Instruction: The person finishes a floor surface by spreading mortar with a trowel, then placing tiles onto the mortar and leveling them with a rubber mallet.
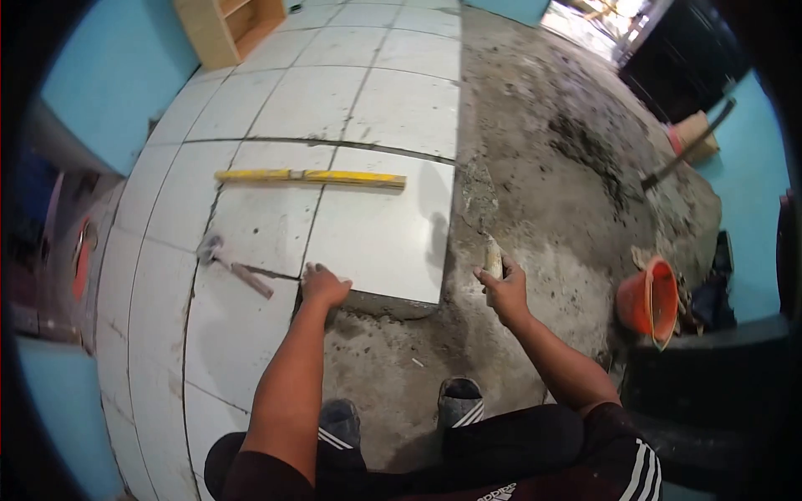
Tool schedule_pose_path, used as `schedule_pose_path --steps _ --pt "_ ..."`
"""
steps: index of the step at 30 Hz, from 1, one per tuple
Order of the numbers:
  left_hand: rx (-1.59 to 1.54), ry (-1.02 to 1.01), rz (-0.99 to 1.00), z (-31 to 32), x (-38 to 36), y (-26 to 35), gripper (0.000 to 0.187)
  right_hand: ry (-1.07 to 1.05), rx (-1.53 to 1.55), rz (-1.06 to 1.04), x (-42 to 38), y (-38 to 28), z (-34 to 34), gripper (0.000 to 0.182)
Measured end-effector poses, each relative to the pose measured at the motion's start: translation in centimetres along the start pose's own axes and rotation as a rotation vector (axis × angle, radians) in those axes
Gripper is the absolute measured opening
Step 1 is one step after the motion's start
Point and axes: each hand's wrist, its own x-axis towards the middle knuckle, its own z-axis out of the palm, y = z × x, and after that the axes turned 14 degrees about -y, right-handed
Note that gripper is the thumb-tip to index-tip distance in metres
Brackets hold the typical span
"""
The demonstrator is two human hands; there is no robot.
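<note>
My right hand [506, 294] is wrapped round the handle of a trowel [479, 197]. Its mortar-smeared blade points away from me, beside the right edge of a white floor tile [380, 225]. At that tile's near left corner rests my left hand [324, 286], thumb and fingers apart, holding nothing. Grey mortar [384, 306] shows under the tile's near edge. A yellow spirit level [311, 178] lies across the tiles farther off. To the left, a mallet [242, 269] with a wooden handle lies on the tiling.
Rough bare floor [543, 217] runs along the right, with a heap of dark mortar [589, 154]. An orange bucket [647, 301] stands at the right, near a long-handled tool [689, 146] against the wall. A wooden cabinet [227, 32] is at the far left.
</note>
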Motion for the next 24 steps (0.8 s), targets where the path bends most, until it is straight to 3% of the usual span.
schedule_pose_path --steps 3,6,7,10,14,16,18,20,23,24 --pt "0.006 0.066 -0.05 1.5 -1.5 1.0 0.105 -0.004 -0.067 0.273 -1.5 0.3 -2.5 0.058" --pt "0.019 0.149 -0.122 2.5 -1.6 2.4 0.105 -0.048 -0.075 0.253 -0.8 1.0 -1.9 0.055" --pt "-0.004 0.181 -0.117 2.7 -1.7 2.9 0.103 0.002 -0.063 0.161 -0.3 1.9 -1.5 0.054" --pt "0.023 0.172 -0.122 2.9 -0.8 2.9 0.104 0.169 -0.023 0.147 1.6 4.0 -2.0 0.054" --pt "0.089 0.127 -0.078 2.0 -1.5 2.3 0.107 0.449 -0.38 0.26 5.0 11.2 -9.0 0.055" --pt "0.098 0.107 -0.069 1.9 -1.6 2.4 0.11 0.563 -0.458 0.437 5.8 11.8 -12.3 0.054" --pt "0.085 0.092 -0.083 1.8 -2.1 2.8 0.11 0.592 -0.533 0.48 6.8 15.2 -16.6 0.058" --pt "0.086 0.102 -0.079 1.9 -2.2 2.9 0.111 0.598 -0.641 0.412 6.9 16.8 -18.8 0.057" --pt "0.078 0.102 -0.084 1.8 -2.8 3.3 0.112 0.755 -1.083 0.307 8.2 11.9 -15.3 0.063" --pt "0.067 0.106 -0.088 1.8 -2.9 3.5 0.112 0.619 -1.049 0.251 9.6 11.7 -14.2 0.062"
